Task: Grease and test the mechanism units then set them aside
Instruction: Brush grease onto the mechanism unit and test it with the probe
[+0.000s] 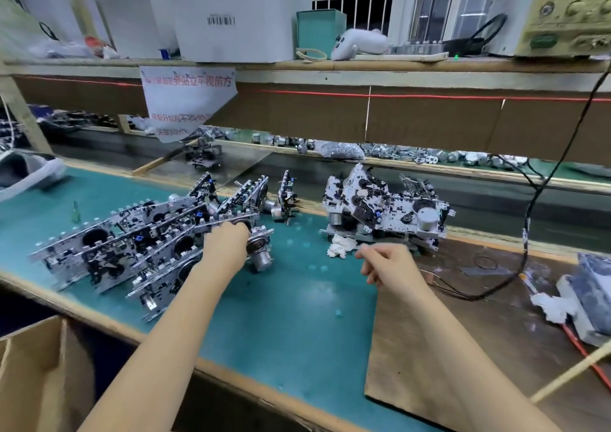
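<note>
Cardboard box (33,375) sits closest, low on the left, by the edge of the worktop (297,299). On the green worktop a long row of units (132,243) leans one on the next, like books on a shelf. A pile of units (383,207) lies further right, all mixed up.

The left hand (228,238) reaches to the near end of the row and grips one mechanism unit (261,253), the one with a round silver motor. Its fingertips are hidden behind the hand, so I cannot see how firm the hold is. The right hand (388,264) hangs over the worktop with its fingers loosely bent. I can see nothing in it.

I think the big danger is the row. The units touch each other, so if one is pulled out fast, the others may tip and slide. Little metal bits stick out all over, and they may hook on the next unit and drag it along. The motor looks heavy, so one hand alone may let the unit slip.

A white rag (340,246) lies just beside the pile and could catch on a unit. The small green bottle (76,211) stands near the far end of the row. If the row slides, I think it falls over.
</note>
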Tool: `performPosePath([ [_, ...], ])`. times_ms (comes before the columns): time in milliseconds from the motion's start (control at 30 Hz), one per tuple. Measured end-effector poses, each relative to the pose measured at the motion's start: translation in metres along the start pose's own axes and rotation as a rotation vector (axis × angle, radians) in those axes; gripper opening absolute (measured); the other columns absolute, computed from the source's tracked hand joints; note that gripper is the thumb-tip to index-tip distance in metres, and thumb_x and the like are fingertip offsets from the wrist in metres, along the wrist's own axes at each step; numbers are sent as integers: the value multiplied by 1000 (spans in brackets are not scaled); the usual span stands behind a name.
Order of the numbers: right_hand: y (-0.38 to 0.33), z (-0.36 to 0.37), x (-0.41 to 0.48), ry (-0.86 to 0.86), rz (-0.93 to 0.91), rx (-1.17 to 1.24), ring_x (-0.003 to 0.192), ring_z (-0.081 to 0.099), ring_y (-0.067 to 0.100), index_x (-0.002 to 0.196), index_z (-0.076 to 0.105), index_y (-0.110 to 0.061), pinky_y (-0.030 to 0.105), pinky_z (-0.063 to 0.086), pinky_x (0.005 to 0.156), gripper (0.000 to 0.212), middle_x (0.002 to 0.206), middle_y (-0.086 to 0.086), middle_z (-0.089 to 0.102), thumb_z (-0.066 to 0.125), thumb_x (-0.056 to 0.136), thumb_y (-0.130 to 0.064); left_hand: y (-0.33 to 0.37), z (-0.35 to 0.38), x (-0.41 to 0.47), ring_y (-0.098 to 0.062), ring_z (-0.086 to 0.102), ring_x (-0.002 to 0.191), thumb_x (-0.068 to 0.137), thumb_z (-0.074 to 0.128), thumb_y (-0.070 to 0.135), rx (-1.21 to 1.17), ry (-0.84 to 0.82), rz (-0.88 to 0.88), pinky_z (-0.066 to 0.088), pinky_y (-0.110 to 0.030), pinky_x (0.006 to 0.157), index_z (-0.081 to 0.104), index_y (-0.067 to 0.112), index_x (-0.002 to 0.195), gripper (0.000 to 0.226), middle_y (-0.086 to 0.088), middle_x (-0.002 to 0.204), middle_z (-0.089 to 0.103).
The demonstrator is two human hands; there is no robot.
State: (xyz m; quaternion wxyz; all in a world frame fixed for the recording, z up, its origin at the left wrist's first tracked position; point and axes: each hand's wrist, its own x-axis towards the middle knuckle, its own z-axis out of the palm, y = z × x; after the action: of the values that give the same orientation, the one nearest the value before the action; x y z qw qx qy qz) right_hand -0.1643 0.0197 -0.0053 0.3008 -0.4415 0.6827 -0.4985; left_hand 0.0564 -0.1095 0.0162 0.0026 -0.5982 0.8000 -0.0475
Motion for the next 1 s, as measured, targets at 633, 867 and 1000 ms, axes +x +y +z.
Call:
performPosePath([
  [633,0,-137,159,199,257,-561,111,51,31,131,42,3,31,39,78,60,131,17,50,58,89,-37,127,-3,3,-24,45,74,96,49,8,-829,125,196,22,-30,57,47,7,85,11,-2,69,47],
  [867,6,-138,178,469,182,-774,100,58,36,104,57,3,36,46,75,18,112,22,58,54,90,-8,131,12,11,-15,52,66,97,49,14,-900,58,178,32,-16,48,53,7,90,10,-3,72,54],
  [1000,-16,-138,166,564,-90,-821,100,55,34,109,57,3,37,44,82,24,114,19,54,54,93,-15,130,20,12,-14,38,54,95,51,13,-948,20,154,27,-19,47,59,-7,91,22,-5,64,45],
])
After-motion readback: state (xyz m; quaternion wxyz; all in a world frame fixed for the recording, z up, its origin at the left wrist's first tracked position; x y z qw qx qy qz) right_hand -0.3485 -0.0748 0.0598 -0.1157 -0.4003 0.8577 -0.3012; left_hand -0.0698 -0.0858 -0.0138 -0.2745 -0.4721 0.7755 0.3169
